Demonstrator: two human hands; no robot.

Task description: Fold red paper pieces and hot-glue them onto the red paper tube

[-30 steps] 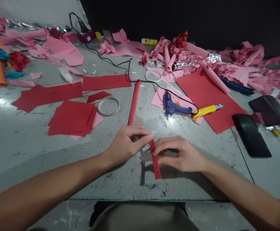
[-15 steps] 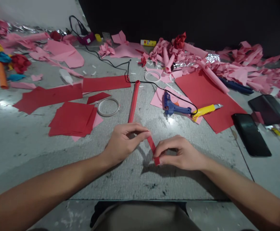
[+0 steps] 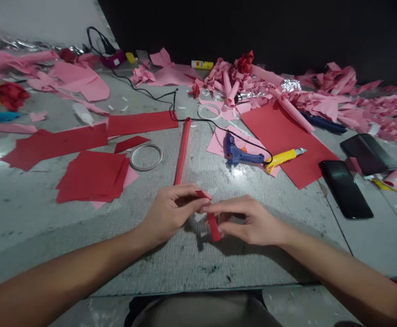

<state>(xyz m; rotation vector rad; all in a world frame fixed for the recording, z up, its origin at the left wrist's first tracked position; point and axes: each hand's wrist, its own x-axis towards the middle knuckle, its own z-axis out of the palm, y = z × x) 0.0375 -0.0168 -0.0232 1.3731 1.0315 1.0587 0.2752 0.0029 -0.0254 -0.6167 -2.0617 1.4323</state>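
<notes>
Between the thumb and fingers of my left hand (image 3: 174, 211) is the upper end of a folded red paper strip (image 3: 214, 226). My right hand (image 3: 253, 220) is on the same strip: its index finger reaches across to the left fingertips, while the thumb touches the strip's lower right edge. The strip slants downward just above the table, partly covered by the fingers. Beyond my left hand lies a long red paper stick (image 3: 183, 152), its near end close to the knuckles. A stack of red paper squares (image 3: 91, 177) rests to the left, beside a roll of tape (image 3: 146, 157).
Farther right are a blue glue gun (image 3: 242, 154) with a black cord, a yellow utility knife (image 3: 283, 158), a red sheet (image 3: 297, 170) and a phone (image 3: 346, 188). Crumpled pink paper (image 3: 334, 100) lines the back, with a glue stick (image 3: 202, 64). A white bottle (image 3: 82, 113) lies left.
My right index finger has moved up and left along the strip to my left fingertips. The strip hangs more steeply, its upper end bent over. The whole view has shifted slightly.
</notes>
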